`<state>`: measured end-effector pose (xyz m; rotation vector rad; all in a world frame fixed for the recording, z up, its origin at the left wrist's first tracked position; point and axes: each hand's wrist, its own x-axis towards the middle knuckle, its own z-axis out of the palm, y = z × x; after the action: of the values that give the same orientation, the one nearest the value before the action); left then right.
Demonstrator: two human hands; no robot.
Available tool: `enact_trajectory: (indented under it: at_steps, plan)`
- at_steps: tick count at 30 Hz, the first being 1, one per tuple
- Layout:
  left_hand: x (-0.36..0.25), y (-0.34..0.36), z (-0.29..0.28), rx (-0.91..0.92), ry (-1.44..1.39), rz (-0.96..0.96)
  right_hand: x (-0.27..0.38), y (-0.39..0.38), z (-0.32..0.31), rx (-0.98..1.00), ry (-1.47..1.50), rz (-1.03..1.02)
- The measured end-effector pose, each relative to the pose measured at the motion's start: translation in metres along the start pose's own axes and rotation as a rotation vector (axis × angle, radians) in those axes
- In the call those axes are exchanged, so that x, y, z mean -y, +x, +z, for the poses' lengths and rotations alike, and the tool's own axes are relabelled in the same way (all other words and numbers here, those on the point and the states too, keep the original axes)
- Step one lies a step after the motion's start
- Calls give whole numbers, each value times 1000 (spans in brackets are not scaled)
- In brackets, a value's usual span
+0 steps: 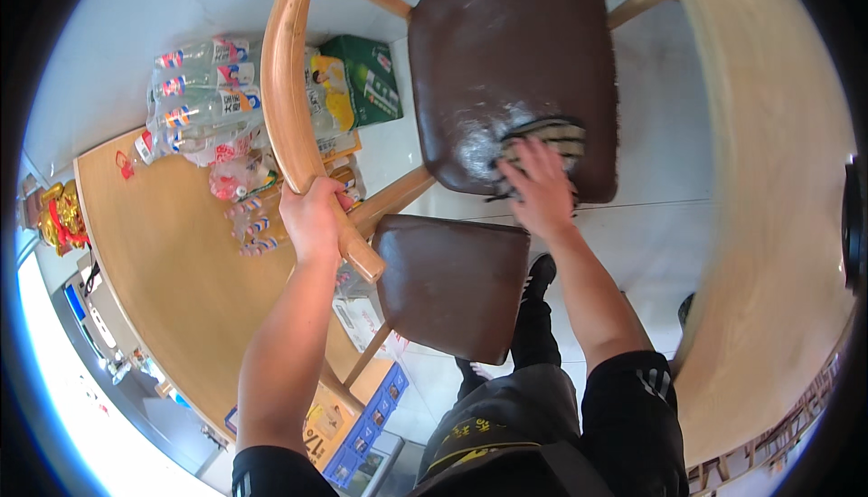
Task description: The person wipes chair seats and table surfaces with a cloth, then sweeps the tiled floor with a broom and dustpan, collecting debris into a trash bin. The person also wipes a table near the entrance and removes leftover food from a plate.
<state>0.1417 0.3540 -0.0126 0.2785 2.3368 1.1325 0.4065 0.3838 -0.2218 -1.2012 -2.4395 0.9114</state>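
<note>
A wooden chair with a dark brown padded seat (506,54) stands in front of me. My left hand (312,217) is wrapped round the end of its curved wooden armrest (287,72). On the near right part of the seat lies a striped cloth (565,140), dark and beige. My right hand (540,185) presses down on the cloth, its fingers over it; the underside of the hand is hidden. The seat has a wet-looking shine beside the cloth. A second brown seat (452,284) is close below my hands, near my legs.
A wooden table (154,226) on the left bears wrapped packs of clear bottles (203,90). A green box (362,76) stands behind the armrest. Another wooden tabletop (778,226) curves along the right. A blue and orange carton (366,425) sits low at the left, and a golden figurine (61,217) at the far left.
</note>
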Motion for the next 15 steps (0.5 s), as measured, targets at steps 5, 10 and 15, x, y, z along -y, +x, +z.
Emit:
enact_trajectory:
  at_steps: [5,10,15]
  plan:
    - [-2,-2,-2,16,28,21,-40,-72,-47,-254,-100,392]
    - [6,6,-6,61,81,81,-30,-155,-36,-219,128,749]
    - [11,9,-13,-14,312,174,51,-336,-45,79,293,903]
